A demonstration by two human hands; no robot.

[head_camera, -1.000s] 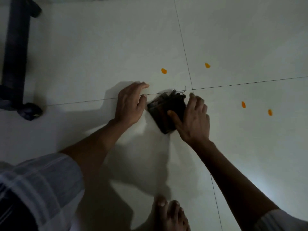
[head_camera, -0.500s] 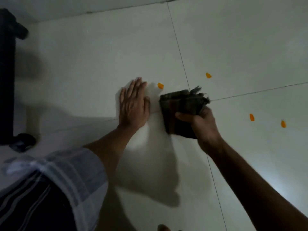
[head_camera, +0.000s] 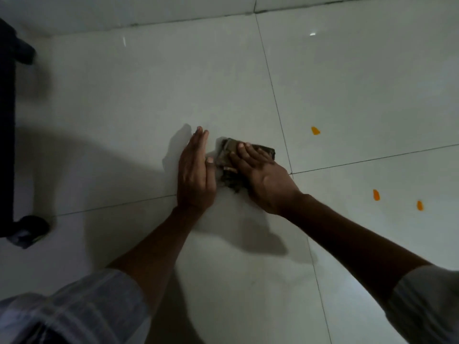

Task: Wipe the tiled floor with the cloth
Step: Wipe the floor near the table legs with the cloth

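A dark folded cloth [head_camera: 227,151] lies on the pale tiled floor [head_camera: 124,95], just left of a crossing of grout lines. My right hand [head_camera: 260,175] lies flat on top of it, fingers stretched out and pressing it down. My left hand [head_camera: 196,170] stands on its edge on the floor right beside the cloth's left side, fingers straight and together. Three orange spots are on the tiles to the right: one spot [head_camera: 315,130] above the grout line, and two spots [head_camera: 376,194] [head_camera: 419,205] below it.
A dark furniture frame [head_camera: 7,120] runs down the left edge, with a foot [head_camera: 29,229] on the floor. The base of the wall [head_camera: 149,11] crosses the top. My light sleeves fill the bottom corners.
My right hand brought the cloth left and down onto the floor and now presses it flat. The left hand turned from flat onto its edge. The orange spot beside the left hand no longer shows.
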